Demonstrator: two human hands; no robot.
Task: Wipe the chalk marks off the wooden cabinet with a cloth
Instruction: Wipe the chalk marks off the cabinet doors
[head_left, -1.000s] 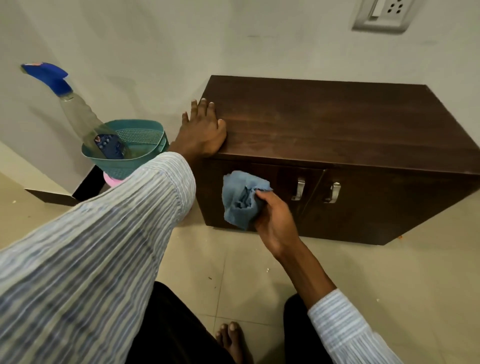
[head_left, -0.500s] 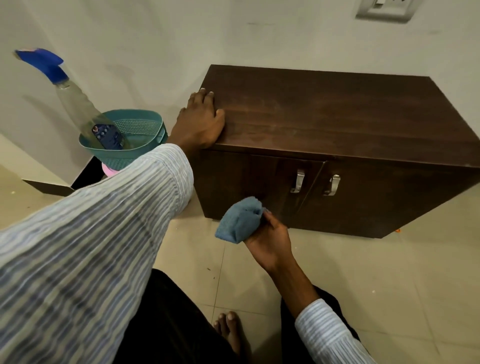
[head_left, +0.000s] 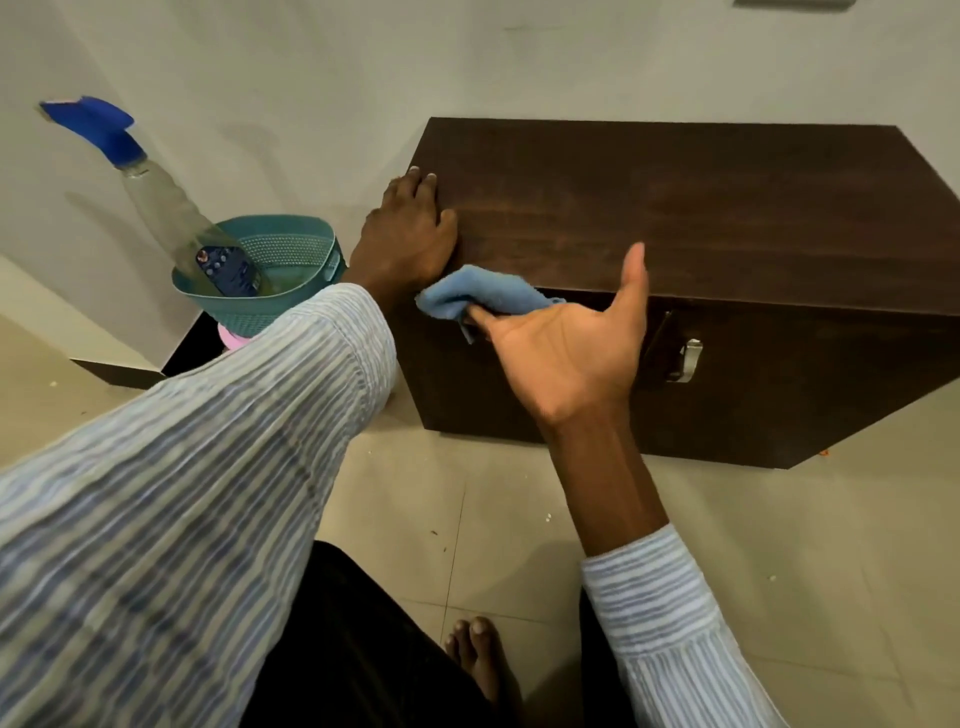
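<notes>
Pale wall and tiled floor frame a dark wooden cabinet (head_left: 675, 218) in the head view. Left hand (head_left: 405, 234) lies flat and open on its top left corner, bracing. Right hand (head_left: 566, 348), palm up with thumb raised, pinches a blue cloth (head_left: 483, 299) in its fingers at the front top edge. No chalk marks show on the visible wood, so wiping looks nearly finished, though I cannot be sure.

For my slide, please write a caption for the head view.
Right hand presses a blue cloth at the wooden cabinet front edge; left hand braces its corner.
</notes>
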